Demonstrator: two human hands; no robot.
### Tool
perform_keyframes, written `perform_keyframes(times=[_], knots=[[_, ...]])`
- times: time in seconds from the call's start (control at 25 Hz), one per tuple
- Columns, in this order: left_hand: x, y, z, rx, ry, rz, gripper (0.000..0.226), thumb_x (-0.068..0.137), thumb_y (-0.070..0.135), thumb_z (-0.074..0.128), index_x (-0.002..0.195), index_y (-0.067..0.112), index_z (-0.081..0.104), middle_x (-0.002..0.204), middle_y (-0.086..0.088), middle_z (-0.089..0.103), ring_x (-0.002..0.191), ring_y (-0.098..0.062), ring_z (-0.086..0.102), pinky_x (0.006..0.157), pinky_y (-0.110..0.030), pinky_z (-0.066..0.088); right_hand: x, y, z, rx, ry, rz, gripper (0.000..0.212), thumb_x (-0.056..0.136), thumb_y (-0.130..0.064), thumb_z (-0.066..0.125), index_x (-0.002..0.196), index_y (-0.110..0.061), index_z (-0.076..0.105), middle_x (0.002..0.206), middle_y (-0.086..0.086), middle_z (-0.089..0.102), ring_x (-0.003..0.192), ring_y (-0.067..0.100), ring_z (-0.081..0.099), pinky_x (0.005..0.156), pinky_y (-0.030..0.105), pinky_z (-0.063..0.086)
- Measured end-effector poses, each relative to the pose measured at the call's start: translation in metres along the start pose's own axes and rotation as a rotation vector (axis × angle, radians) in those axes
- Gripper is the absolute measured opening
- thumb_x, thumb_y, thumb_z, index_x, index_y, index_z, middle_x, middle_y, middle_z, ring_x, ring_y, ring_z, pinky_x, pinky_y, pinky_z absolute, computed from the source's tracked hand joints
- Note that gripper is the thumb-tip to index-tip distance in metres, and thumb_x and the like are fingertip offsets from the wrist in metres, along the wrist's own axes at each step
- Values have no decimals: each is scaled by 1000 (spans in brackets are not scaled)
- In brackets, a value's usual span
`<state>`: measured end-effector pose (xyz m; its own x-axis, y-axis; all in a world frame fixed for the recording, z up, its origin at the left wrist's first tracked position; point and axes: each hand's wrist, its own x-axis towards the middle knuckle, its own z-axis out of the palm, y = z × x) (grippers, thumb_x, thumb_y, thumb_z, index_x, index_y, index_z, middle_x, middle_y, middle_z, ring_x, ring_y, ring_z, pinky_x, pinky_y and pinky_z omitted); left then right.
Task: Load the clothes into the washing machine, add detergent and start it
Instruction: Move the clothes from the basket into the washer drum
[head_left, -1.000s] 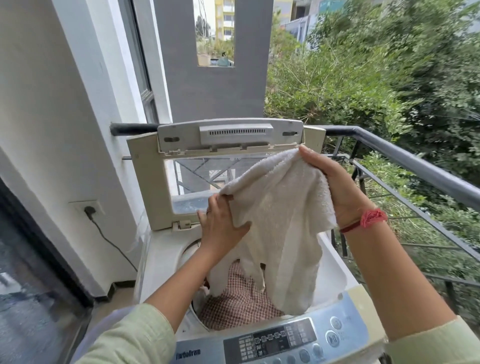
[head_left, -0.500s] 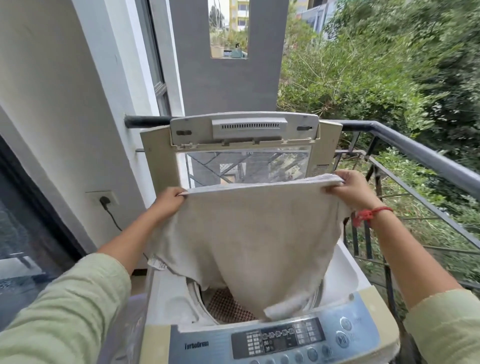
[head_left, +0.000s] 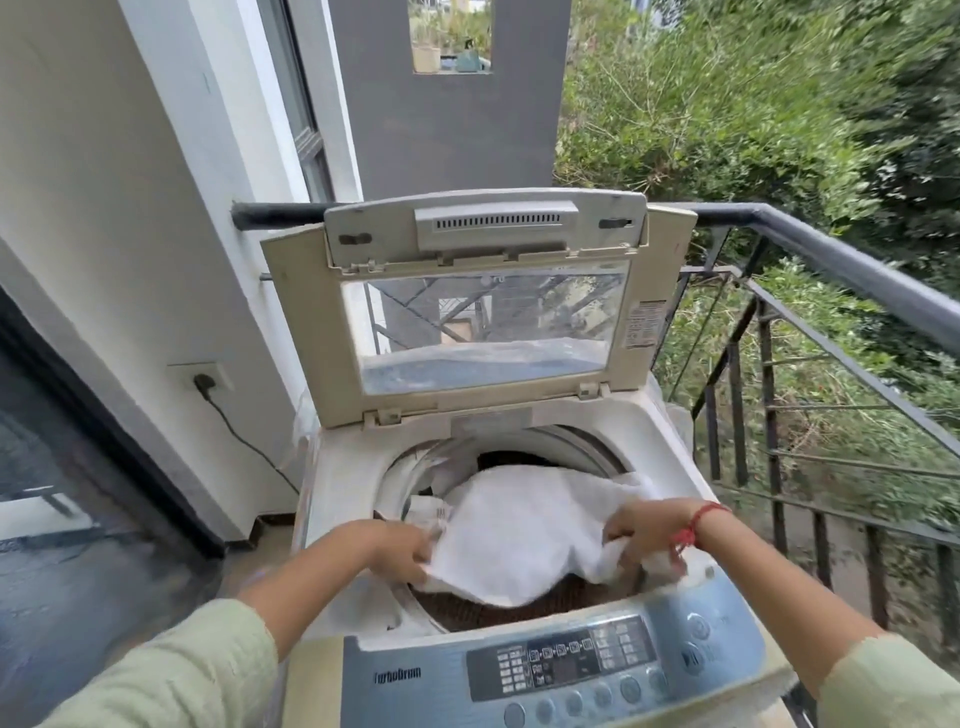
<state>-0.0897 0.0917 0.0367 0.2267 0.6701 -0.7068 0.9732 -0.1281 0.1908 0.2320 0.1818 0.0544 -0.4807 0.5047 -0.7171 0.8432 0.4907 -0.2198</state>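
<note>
In the washing machine (head_left: 343, 467), a white towel (head_left: 530, 525) over possibly checked cloth (head_left: 493, 613).

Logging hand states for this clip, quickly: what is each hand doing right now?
Left hand: closed, gripping the left edge of the white towel.
Right hand: closed, gripping the towel's right edge.

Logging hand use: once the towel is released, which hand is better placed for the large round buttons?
Probably right: the right hand grips the towel behind the round buttons; the left hand is farther off.
</note>
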Motion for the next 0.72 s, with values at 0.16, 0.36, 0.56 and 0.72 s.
perform_keyframes(times=[0.16, 0.36, 0.56, 0.72], knots=[[29, 11, 24, -23, -61, -63, 42, 89, 48, 51, 105, 12, 65, 106, -5, 64, 92, -22, 56, 78, -33, 42, 31, -9, 16, 212, -84, 65, 42, 87, -48, 56, 107, -12, 66, 94, -4, 60, 81, 15, 55, 61, 21, 47], [72, 25, 14, 69, -114, -195, 47, 89, 41, 55, 121, 7, 56, 122, -9, 61, 102, -26, 58, 86, -35, 46, 101, -6, 20, -49, -45, 160, 42, 89, -30, 62, 125, -11, 56, 121, 10, 62, 103, 26, 62, 79, 33, 53], [141, 9, 35, -12, -82, -289, 96, 74, 31, 77, 146, 16, 15, 145, -14, 31, 126, -32, 43, 94, -40, 45, 165, -8, 45, -214, -112, 152, 116, 70, -19, 80, 151, -25, -3, 157, 14, -3, 145, 36, 4, 115, 47, 23], [168, 2, 67, -102, -335, -454, 122, 68, 37, 81, 149, 22, -9, 154, -18, 19, 132, -35, 38, 99, -39, 42, 186, -7, 69, -293, -316, 133, 91, 86, -43, 63, 151, -15, 7, 155, 5, -5, 146, 27, 0, 114, 37, 16]])
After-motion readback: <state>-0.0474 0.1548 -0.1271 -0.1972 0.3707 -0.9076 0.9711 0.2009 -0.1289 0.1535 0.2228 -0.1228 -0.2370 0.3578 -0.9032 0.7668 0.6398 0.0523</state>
